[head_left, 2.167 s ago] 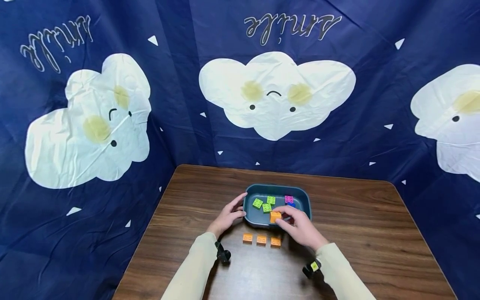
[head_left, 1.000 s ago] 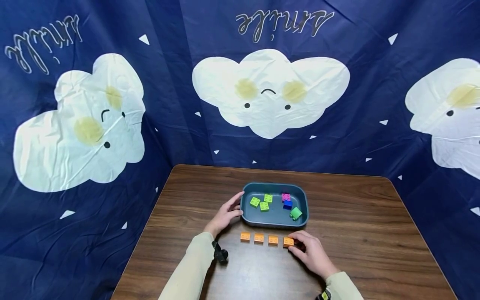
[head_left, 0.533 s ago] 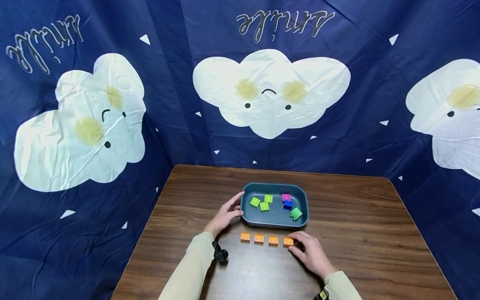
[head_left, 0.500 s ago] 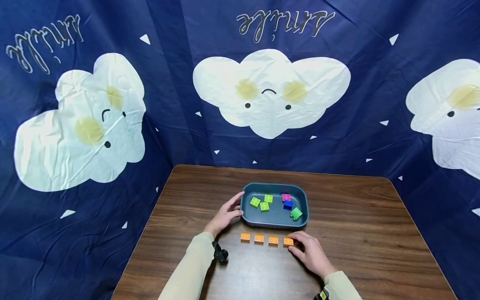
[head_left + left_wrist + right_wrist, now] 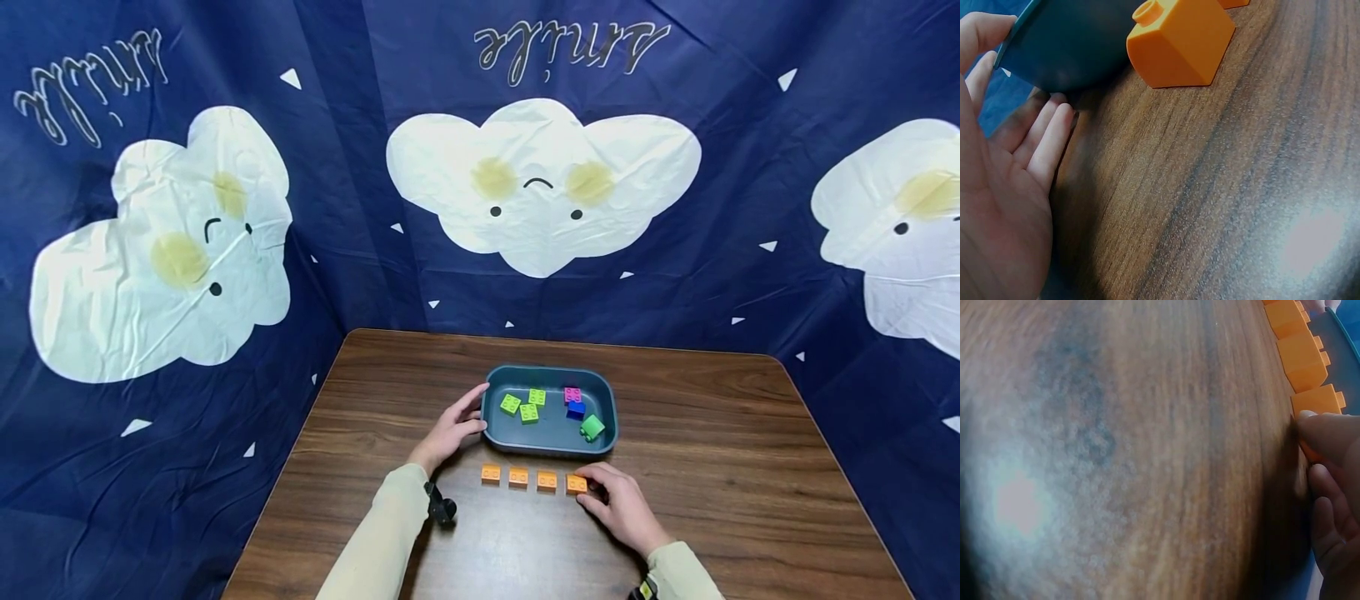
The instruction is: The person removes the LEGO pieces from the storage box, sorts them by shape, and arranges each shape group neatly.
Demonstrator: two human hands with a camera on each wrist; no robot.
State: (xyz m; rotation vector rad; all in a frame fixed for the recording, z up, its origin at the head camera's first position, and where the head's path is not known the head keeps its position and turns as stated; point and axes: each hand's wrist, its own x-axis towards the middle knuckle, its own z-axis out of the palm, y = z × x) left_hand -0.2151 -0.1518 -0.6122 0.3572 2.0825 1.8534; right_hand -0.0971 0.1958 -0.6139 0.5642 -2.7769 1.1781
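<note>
My left hand (image 5: 450, 429) rests its fingers against the left end of a dark teal tray (image 5: 551, 452), with fingertips at the rim and others low along its side in the left wrist view. My right hand (image 5: 626, 510) pinches an orange toy building block (image 5: 576, 484) between thumb and fingers. That block stands on the table at the right end of a row of orange blocks (image 5: 518, 477), in front of the tray. The right wrist view shows the thumb against the end block (image 5: 1317, 400), partly hidden by the hand.
Inside the tray lie light green blocks (image 5: 528, 414), a pink block (image 5: 572, 394), a blue block (image 5: 576, 410) and a green block (image 5: 592, 428) tipped over. The wooden table (image 5: 720, 450) meets a dark blue cloth backdrop (image 5: 360, 275) behind it.
My right hand has brought the orange block out of the tray and down to the row's right end. Over the last second it stays there. My left hand keeps its place at the tray.
</note>
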